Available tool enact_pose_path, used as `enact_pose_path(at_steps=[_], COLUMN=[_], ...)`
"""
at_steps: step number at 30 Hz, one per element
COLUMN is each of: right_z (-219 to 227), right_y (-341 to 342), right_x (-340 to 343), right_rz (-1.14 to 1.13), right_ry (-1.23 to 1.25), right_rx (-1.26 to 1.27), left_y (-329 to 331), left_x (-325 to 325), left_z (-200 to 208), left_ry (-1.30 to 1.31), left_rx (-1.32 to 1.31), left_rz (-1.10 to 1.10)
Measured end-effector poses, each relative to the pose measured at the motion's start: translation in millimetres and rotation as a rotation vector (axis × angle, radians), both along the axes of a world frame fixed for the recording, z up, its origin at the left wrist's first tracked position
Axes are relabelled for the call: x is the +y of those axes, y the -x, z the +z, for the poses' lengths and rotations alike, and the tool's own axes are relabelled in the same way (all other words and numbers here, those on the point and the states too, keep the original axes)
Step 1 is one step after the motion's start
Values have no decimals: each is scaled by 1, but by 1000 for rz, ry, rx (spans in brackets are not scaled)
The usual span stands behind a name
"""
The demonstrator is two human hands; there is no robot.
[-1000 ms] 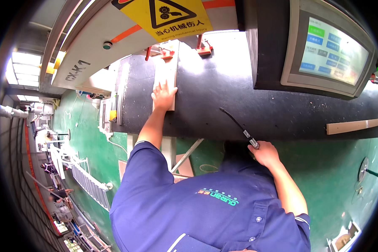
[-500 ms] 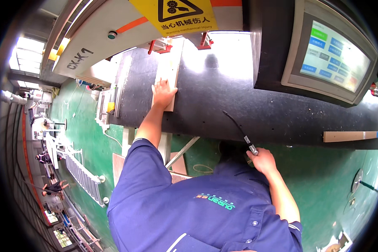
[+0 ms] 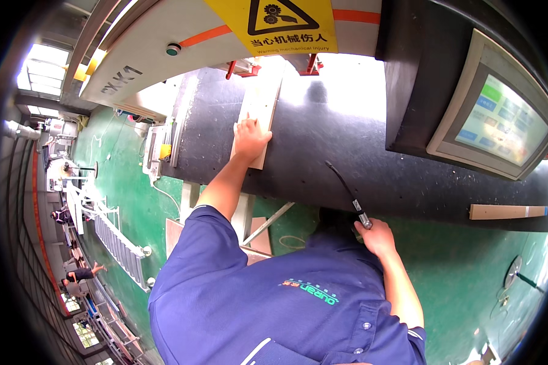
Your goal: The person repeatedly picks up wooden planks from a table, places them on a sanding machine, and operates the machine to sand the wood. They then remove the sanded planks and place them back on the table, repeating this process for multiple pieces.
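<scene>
My left hand (image 3: pixel 250 139) lies flat, fingers spread, on a narrow pale wooden board (image 3: pixel 259 103) that rests on the machine's black bed (image 3: pixel 335 152). The board's far end reaches under the machine's hood by two red clamps (image 3: pixel 243 68). My right hand (image 3: pixel 377 236) is down at the bed's near edge, closed round the metal nozzle of a thin black hose (image 3: pixel 344 185) that curves across the bed. My blue sleeve and shirt (image 3: pixel 274 292) fill the lower part of the view.
A touch-screen panel (image 3: pixel 499 121) in a dark housing hangs at the upper right. A yellow warning sign (image 3: pixel 280 24) sits on the hood. Another wooden strip (image 3: pixel 508 212) lies at the bed's right end. Green floor, a roller conveyor (image 3: pixel 112 237) and distant people are at left.
My left hand has slid the board a little further in under the hood. My right hand with the hose nozzle stays at the bed's edge. The view has shifted closer.
</scene>
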State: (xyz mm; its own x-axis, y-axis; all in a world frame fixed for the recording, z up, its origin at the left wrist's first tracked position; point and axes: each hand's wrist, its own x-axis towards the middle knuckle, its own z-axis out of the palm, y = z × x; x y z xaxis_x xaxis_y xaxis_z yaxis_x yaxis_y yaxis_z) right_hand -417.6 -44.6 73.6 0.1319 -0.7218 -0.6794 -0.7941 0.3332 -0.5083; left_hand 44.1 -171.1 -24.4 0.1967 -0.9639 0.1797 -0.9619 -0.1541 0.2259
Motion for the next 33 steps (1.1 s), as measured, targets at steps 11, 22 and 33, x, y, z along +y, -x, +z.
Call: enact_pose_path(at_steps=[11,22,33], right_z=[12,24,22], right_y=[-28,-54,-53], right_x=[-10,-11,-10], right_rz=[36,131,168], right_ry=[-15,4,56], right_rx=[25,21,9], left_y=[15,20,25], left_x=[-40,-42,-40], left_z=[-4,0,8], left_ry=[-46,-54,-87], left_rx=[-52,-42,7], left_rz=[112,132,162])
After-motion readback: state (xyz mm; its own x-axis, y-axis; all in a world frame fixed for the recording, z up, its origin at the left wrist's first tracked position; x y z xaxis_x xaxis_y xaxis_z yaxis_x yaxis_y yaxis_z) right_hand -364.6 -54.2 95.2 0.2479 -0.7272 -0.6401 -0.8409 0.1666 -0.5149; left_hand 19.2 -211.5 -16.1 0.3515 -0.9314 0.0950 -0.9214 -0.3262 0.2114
